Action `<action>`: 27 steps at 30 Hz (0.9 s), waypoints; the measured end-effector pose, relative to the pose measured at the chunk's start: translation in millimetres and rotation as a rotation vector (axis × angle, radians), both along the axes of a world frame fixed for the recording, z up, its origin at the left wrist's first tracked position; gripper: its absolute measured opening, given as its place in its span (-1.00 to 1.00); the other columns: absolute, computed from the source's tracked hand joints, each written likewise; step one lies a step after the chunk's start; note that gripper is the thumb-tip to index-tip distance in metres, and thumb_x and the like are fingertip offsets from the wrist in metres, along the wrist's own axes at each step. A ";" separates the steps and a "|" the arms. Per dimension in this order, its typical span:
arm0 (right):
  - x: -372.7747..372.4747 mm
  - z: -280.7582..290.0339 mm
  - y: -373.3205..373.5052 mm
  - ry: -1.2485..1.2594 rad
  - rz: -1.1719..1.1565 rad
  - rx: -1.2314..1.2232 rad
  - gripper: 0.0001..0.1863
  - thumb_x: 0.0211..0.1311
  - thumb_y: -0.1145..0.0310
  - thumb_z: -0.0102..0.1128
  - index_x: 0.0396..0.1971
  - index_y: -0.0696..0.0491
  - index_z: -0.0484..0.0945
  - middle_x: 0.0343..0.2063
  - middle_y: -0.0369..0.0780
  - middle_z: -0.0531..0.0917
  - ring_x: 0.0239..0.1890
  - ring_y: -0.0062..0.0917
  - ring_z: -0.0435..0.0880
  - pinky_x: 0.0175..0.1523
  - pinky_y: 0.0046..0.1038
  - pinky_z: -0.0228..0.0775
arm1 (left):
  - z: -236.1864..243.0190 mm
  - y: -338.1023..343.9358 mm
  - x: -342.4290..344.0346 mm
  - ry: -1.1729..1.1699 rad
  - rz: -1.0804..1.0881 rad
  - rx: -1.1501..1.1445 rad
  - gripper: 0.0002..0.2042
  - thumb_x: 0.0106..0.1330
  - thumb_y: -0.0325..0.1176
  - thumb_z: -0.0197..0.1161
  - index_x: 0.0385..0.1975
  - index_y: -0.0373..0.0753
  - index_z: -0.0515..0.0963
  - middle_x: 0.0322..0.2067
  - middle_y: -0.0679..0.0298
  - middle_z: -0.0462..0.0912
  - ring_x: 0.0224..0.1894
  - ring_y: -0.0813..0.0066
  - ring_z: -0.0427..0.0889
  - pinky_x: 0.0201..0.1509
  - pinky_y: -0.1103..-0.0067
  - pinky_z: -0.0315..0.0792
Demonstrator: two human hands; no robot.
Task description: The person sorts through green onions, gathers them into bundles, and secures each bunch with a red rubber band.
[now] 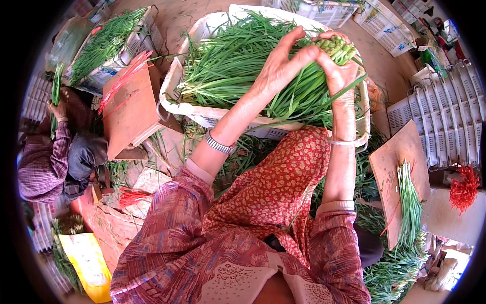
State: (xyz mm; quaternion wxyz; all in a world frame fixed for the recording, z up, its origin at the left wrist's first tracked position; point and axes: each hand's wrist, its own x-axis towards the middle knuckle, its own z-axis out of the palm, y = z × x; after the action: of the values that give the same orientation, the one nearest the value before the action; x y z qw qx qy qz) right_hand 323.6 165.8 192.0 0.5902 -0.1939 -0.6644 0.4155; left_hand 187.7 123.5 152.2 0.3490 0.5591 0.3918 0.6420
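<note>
My right hand is wrapped around a bundle of long-leaved greens, whose pale cut stalk ends face up towards me. At the left side of these ends, my left hand touches the bundle, thumb and a finger stretched towards it. Some left fingertips are hidden. Leaves from the bundle hang down over a white plastic basket. Inside the basket lies a large heap of the same greens, with leaves spread towards the far side.
At the left, a co-worker holds up a small bunch of greens. Red ties lie on a tilted board. On my right stand another board, tied greens and stacked white crates.
</note>
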 end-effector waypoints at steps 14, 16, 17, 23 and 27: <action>70.9 69.4 33.3 0.163 -0.151 -0.002 -0.60 0.04 0.39 0.34 -0.10 0.20 0.53 -0.19 -0.11 0.69 -0.18 -0.48 0.66 0.06 -0.42 0.48 | -143.6 -7.4 -96.5 1.429 -0.082 -0.477 0.27 -0.32 0.36 0.50 0.48 0.17 -0.09 0.49 0.07 -0.25 0.51 -0.08 -0.38 0.43 -0.16 -0.30; 115.6 108.1 43.4 0.285 -0.207 0.061 -0.62 0.09 0.39 0.29 -0.10 0.25 0.54 -0.17 -0.08 0.68 -0.13 -0.42 0.66 0.11 -0.39 0.47 | -143.8 2.8 -89.2 1.427 -0.097 -0.430 0.27 -0.33 0.36 0.50 0.48 0.18 -0.08 0.49 0.08 -0.27 0.51 -0.06 -0.38 0.43 -0.16 -0.30; 136.4 126.3 45.0 0.287 -0.222 0.074 -0.62 0.09 0.39 0.29 -0.10 0.25 0.54 -0.17 -0.08 0.68 -0.13 -0.42 0.66 0.11 -0.39 0.47 | -144.5 2.1 -90.5 1.425 -0.099 -0.464 0.27 -0.32 0.32 0.52 0.48 0.20 -0.09 0.49 0.09 -0.30 0.52 -0.05 -0.42 0.44 -0.16 -0.32; 251.1 209.6 18.8 0.586 -0.117 0.223 -0.71 0.19 0.37 0.20 -0.15 0.23 0.56 -0.20 -0.09 0.66 -0.10 -0.34 0.64 0.17 -0.26 0.44 | -134.1 3.8 -102.5 1.427 -0.104 -0.482 0.25 -0.33 0.27 0.54 0.47 0.26 -0.09 0.50 0.11 -0.31 0.52 -0.02 -0.42 0.43 -0.17 -0.34; 294.8 215.5 -17.2 0.434 -0.237 0.307 -0.73 0.20 0.23 0.26 -0.19 0.06 0.52 -0.36 -0.22 0.64 -0.31 -0.47 0.67 -0.12 -0.39 0.57 | -90.2 3.1 -107.1 1.482 -0.197 -0.458 0.19 -0.25 0.25 0.53 0.46 0.10 0.00 0.49 0.04 -0.22 0.52 -0.05 -0.31 0.49 0.00 -0.25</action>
State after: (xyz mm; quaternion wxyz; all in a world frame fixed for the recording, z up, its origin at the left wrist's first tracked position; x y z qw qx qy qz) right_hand 618.3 148.6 407.5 0.7855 -0.0850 -0.5503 0.2699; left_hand 80.6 126.6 62.0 0.1585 0.7882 0.5940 -0.0296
